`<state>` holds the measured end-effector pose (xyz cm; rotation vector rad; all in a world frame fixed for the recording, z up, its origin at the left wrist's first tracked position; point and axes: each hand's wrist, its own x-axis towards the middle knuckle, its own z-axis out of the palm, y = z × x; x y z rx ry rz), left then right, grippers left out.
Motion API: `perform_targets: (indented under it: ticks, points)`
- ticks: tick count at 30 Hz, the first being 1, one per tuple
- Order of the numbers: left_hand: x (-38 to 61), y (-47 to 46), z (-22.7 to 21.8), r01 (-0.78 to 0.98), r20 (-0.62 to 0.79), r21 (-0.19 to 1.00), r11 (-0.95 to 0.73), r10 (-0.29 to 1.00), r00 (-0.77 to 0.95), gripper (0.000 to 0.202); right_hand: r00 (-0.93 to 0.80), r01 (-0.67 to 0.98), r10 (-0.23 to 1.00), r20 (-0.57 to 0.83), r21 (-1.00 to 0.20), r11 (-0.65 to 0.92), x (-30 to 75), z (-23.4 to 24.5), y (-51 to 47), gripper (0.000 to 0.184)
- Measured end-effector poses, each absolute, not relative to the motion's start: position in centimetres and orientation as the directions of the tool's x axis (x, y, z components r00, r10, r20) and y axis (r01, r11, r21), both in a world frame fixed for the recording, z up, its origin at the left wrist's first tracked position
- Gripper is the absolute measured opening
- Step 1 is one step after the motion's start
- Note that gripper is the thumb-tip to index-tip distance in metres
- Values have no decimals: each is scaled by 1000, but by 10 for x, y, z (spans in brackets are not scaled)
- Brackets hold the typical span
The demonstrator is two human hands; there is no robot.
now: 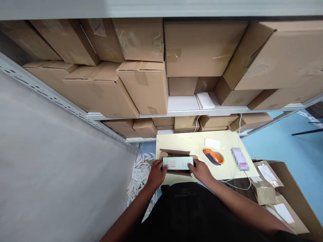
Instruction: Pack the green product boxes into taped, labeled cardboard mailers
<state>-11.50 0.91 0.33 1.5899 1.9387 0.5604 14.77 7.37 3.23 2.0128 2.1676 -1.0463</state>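
A pale green printed box (178,163) is held level between my two hands, right over an open cardboard box (174,152) with its flaps spread. My left hand (156,173) grips the pale box at its left end, thumb on top. At the right end my right hand (200,169) holds it the same way. The cardboard box rests on the pale yellow table (181,139); its inside is mostly hidden by the pale box. Right of my hands lies an orange and blue tape dispenser (214,156) with a roll of tape.
Behind the table, a shelf (181,103) is stacked with cardboard boxes (204,47). On the table are a white paper slip (212,143) and a blurred phone (240,159) on a cable. A large carton (294,188) of parcels stands right; paper strips (141,171) cover the floor left.
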Motion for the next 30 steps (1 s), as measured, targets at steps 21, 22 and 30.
perform_targets:
  ticks: [21,22,30]
  points:
    - [-135,15,-29,538,-272,712,451,884,-381,35,-82,902,863,-499,-406,-150,159,-9,79,23]
    - [-138,10,-33,507,-289,716,480,865,-410,41,-66,893,846,-530,-410,-187,165,-13,77,27]
    - [-136,8,-54,313,-604,702,640,768,-213,37,-134,597,599,-790,-547,-587,164,-62,61,50]
